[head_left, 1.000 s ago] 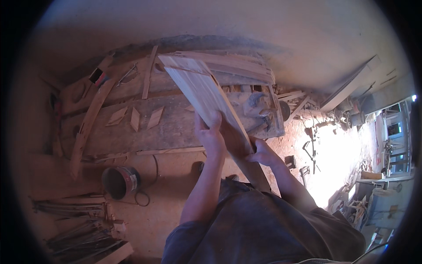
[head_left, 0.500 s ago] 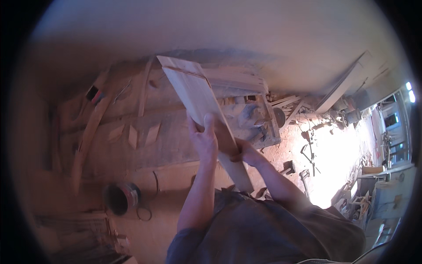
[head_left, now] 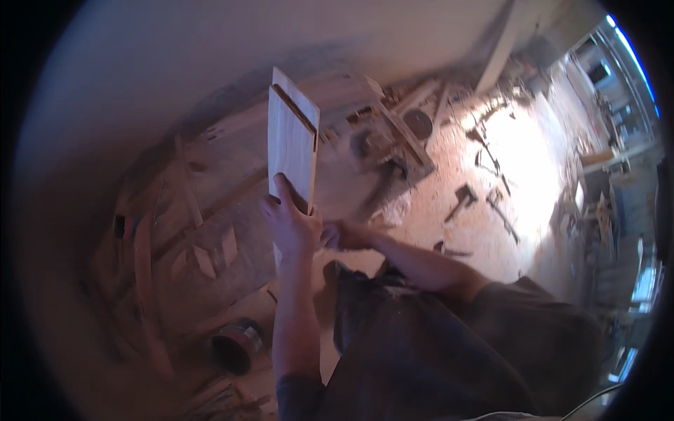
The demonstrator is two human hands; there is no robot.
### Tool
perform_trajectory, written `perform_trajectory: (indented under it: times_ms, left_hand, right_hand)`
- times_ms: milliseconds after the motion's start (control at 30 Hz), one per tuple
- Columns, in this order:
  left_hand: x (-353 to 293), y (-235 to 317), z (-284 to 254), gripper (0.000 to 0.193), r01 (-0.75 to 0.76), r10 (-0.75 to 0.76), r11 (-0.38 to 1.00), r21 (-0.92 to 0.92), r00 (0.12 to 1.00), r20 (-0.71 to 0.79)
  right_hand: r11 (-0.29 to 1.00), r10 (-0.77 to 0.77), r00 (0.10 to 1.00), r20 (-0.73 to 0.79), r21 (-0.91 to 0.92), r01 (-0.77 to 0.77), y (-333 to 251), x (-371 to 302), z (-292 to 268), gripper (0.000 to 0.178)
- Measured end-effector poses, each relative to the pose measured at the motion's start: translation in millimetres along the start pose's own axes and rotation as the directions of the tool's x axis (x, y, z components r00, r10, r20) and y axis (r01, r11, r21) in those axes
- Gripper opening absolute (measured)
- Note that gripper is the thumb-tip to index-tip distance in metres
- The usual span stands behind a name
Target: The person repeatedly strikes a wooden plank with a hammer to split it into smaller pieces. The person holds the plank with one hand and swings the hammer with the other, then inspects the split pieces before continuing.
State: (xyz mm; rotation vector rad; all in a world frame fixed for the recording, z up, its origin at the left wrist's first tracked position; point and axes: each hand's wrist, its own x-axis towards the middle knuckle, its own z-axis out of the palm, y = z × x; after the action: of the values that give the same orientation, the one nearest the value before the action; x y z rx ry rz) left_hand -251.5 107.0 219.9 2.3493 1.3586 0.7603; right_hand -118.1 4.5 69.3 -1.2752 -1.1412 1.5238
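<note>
A long pale wooden board (head_left: 291,144) stands tilted in front of me, its narrow side partly turned to view. Across its far end runs a slanted dark groove. My left hand (head_left: 291,221) grips the board around its middle, thumb lying on the broad face. Close beside the left wrist is my right hand (head_left: 338,236), its fingers curled. Whether those fingers touch the board is hidden behind the left hand. The board's near end shows only as a narrow strip beside the left wrist.
Beyond the board stretches a dusty workbench (head_left: 242,179) with small slanted wood pieces (head_left: 204,262) on it. A dark bucket (head_left: 247,335) stands at the lower left. Dark tools (head_left: 461,202) lie on the bright floor at right. A plank (head_left: 497,59) leans at the back.
The board has turned more upright and edge-on, swinging left. My left hand still grips it and has moved left; my right hand has moved left, close to the left wrist. The view has rotated.
</note>
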Motion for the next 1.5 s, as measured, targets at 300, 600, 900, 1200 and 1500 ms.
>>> perform_trajectory:
  times_ms: [300,600,900,1200,1500]
  left_hand:
    - [-29.0,-24.7,16.4,0.098,-0.247,0.164,0.963,0.110,0.856,0.491]
    - [-25.9,18.0,71.2,0.098,-0.402,0.214,0.907,0.127,0.698,0.683]
    - [-36.5,96.4,170.6,0.107,-0.390,0.191,0.919,0.067,0.586,0.788]
    - [-24.6,162.0,296.3,0.109,-0.379,0.209,0.925,-0.013,0.481,0.851]
    - [-22.6,179.4,335.4,0.107,-0.426,0.172,0.901,0.084,0.528,0.832]
  right_hand:
    - [0.736,0.209,0.684,-0.699,-0.348,-0.580,68.7,9.4,-53.3,0.052]
    - [0.789,0.212,0.163,-0.964,0.071,-0.610,75.0,-44.6,-58.5,0.050]
    - [0.663,0.689,0.219,-0.691,0.478,-0.577,111.7,-210.0,-158.6,0.023]
    - [0.820,0.299,0.009,-0.954,0.252,-0.513,163.5,-393.9,-137.8,0.009]
    - [0.776,0.631,0.176,-0.756,0.620,-0.121,69.3,-302.4,-278.5,0.015]
